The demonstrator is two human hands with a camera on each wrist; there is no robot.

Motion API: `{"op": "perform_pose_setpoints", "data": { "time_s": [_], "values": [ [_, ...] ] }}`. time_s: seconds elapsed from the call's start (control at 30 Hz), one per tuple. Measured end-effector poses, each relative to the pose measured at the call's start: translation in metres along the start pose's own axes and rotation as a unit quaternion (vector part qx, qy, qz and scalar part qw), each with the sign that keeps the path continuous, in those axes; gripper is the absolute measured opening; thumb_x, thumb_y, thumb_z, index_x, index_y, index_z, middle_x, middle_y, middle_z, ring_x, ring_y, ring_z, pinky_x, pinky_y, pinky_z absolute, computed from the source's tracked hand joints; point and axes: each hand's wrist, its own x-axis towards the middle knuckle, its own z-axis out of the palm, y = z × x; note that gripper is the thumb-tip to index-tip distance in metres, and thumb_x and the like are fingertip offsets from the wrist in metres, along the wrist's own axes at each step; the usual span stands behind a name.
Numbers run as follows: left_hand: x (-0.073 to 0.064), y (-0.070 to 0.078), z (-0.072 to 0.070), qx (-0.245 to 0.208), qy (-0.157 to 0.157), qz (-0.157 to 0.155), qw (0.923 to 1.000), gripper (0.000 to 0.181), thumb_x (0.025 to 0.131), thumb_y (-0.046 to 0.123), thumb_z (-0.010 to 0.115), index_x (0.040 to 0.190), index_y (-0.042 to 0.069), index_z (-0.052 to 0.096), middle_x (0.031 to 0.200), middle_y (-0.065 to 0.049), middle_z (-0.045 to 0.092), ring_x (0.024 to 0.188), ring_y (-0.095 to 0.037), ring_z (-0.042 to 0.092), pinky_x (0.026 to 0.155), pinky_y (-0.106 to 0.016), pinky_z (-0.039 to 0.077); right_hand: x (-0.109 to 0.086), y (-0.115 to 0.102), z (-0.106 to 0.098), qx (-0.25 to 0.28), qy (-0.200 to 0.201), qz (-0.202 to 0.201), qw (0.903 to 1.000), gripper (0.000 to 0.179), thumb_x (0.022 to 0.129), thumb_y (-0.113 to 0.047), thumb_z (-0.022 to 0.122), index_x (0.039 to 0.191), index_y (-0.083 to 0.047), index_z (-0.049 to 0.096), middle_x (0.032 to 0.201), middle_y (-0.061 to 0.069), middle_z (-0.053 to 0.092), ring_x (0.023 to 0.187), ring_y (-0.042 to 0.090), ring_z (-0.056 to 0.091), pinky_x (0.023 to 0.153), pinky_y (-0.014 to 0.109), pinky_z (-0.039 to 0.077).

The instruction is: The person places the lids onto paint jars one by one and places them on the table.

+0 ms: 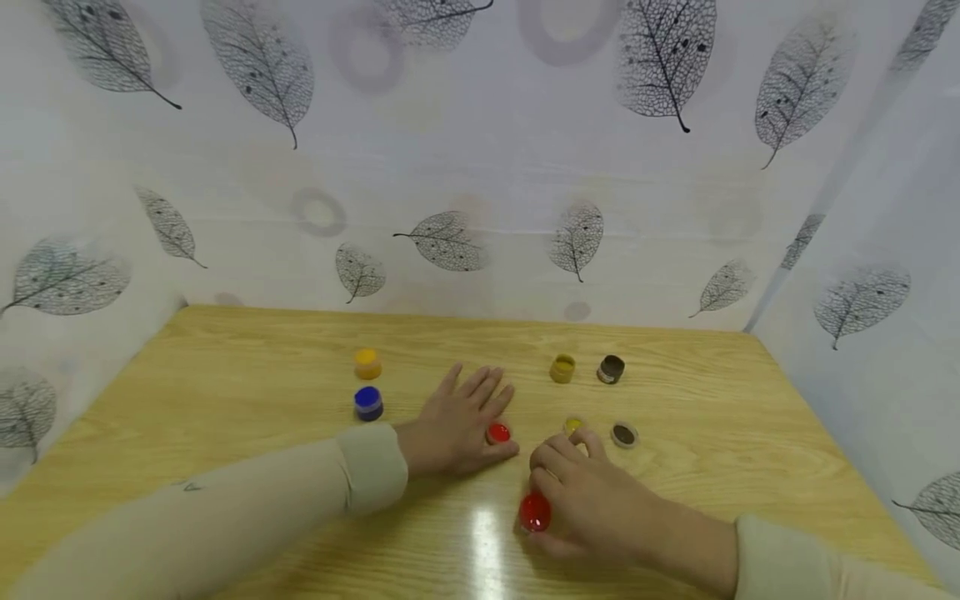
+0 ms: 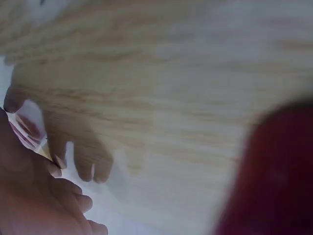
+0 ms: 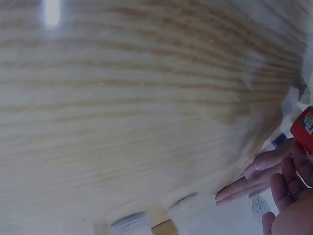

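My right hand [image 1: 592, 500] grips a small red paint jar [image 1: 536, 512] just above the table's near middle. Glossy red paint shows at its top, and a label shows on its side in the right wrist view, where the jar [image 3: 304, 128] is at the right edge. My left hand [image 1: 457, 425] lies on the table with fingers spread and straight. Between its thumb and forefinger lies a small round lid with red paint inside [image 1: 498, 432]. A yellow-stained lid [image 1: 573, 424] is partly hidden behind my right fingers.
Beyond my left forearm stand a blue jar [image 1: 367, 403] and an orange-yellow jar [image 1: 367, 363]. A mustard jar [image 1: 562, 368] and a dark brown jar [image 1: 611, 369] are at the back right. A brown-stained lid [image 1: 624, 434] lies nearer. A leaf-patterned sheet [image 1: 480, 183] hangs behind the wooden table [image 1: 247, 358].
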Motion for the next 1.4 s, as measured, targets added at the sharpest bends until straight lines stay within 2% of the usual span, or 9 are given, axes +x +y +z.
{"op": "perform_pose_setpoints", "data": {
  "time_s": [0.17,0.33,0.57,0.73,0.87,1.0,1.1,1.23,1.4],
  "values": [
    [-0.015,-0.008,-0.001,0.011,0.016,0.009,0.9998,0.08,0.096,0.075,0.025,0.159,0.026,0.026,0.168,-0.008,0.016,0.155,-0.03,0.015,0.124,-0.056,0.007,0.002,-0.012,0.005,0.023,0.012,-0.012,0.9996,0.031,0.08,-0.049,0.073,0.088,-0.023,0.059,0.101,-0.011,0.053,0.1,0.009,0.048,0.093,0.037,0.037],
    [-0.031,-0.014,-0.003,-0.002,0.027,0.026,0.9993,0.079,0.096,0.073,0.029,0.158,0.024,0.03,0.167,-0.011,0.019,0.154,-0.032,0.018,0.124,-0.057,0.007,0.006,-0.024,0.008,0.038,0.017,-0.034,0.9986,0.031,0.08,-0.049,0.073,0.089,-0.024,0.057,0.099,-0.012,0.052,0.097,0.008,0.047,0.092,0.038,0.038],
    [-0.046,-0.016,0.0,-0.019,0.034,0.04,0.9985,0.078,0.096,0.072,0.032,0.158,0.024,0.032,0.166,-0.011,0.021,0.153,-0.033,0.02,0.123,-0.058,0.01,0.014,-0.034,0.013,0.036,0.016,-0.06,0.9974,0.031,0.086,-0.054,0.067,0.095,-0.025,0.059,0.1,-0.013,0.054,0.098,0.007,0.047,0.093,0.036,0.038],
    [-0.045,-0.009,0.009,-0.015,0.041,0.066,0.9969,0.082,0.095,0.077,0.018,0.16,0.028,0.025,0.168,-0.01,0.015,0.154,-0.031,0.018,0.123,-0.057,0.013,0.013,-0.031,0.013,0.052,-0.017,-0.078,0.9955,0.04,0.095,-0.063,0.051,0.105,-0.025,0.059,0.106,-0.013,0.055,0.103,0.007,0.048,0.095,0.039,0.038],
    [-0.042,-0.001,0.015,-0.011,0.041,0.086,0.9954,0.084,0.093,0.08,0.01,0.161,0.03,0.019,0.169,-0.007,0.008,0.155,-0.029,0.012,0.124,-0.056,0.011,0.007,-0.023,0.008,0.076,-0.032,-0.046,0.9955,0.032,0.101,-0.052,0.047,0.107,-0.025,0.062,0.11,-0.013,0.056,0.108,0.007,0.048,0.097,0.043,0.038],
    [-0.04,0.007,0.014,-0.019,0.022,0.097,0.9949,0.084,0.093,0.08,0.015,0.161,0.031,0.015,0.17,-0.006,0.004,0.156,-0.028,0.007,0.124,-0.055,0.009,0.0,-0.015,0.007,0.065,-0.011,0.003,0.9978,0.015,0.101,-0.037,0.055,0.097,-0.025,0.064,0.101,-0.014,0.056,0.099,0.005,0.05,0.094,0.042,0.038],
    [-0.038,0.01,0.012,-0.029,0.004,0.103,0.9943,0.086,0.093,0.08,0.018,0.162,0.028,0.012,0.17,-0.005,0.001,0.156,-0.028,0.005,0.124,-0.056,0.007,-0.003,-0.01,0.009,0.044,0.012,0.022,0.9987,0.011,0.096,-0.032,0.063,0.088,-0.025,0.063,0.092,-0.014,0.055,0.089,0.005,0.049,0.09,0.04,0.036],
    [-0.043,0.006,0.01,-0.045,0.0,0.099,0.9941,0.092,0.091,0.081,0.021,0.162,0.023,0.01,0.17,-0.007,0.001,0.156,-0.029,0.004,0.124,-0.056,0.004,-0.005,-0.006,0.013,0.027,0.03,0.027,0.9988,0.011,0.092,-0.029,0.067,0.084,-0.023,0.061,0.089,-0.013,0.054,0.085,0.007,0.047,0.087,0.036,0.034],
    [-0.06,-0.008,0.004,-0.045,0.013,0.084,0.9953,0.095,0.092,0.081,0.027,0.162,0.018,0.015,0.169,-0.009,0.007,0.155,-0.03,0.01,0.124,-0.056,0.008,-0.004,-0.001,0.016,0.012,0.035,0.047,0.9982,0.011,0.089,-0.027,0.067,0.085,-0.021,0.059,0.088,-0.011,0.055,0.081,0.008,0.046,0.085,0.034,0.032]
  ]
}}
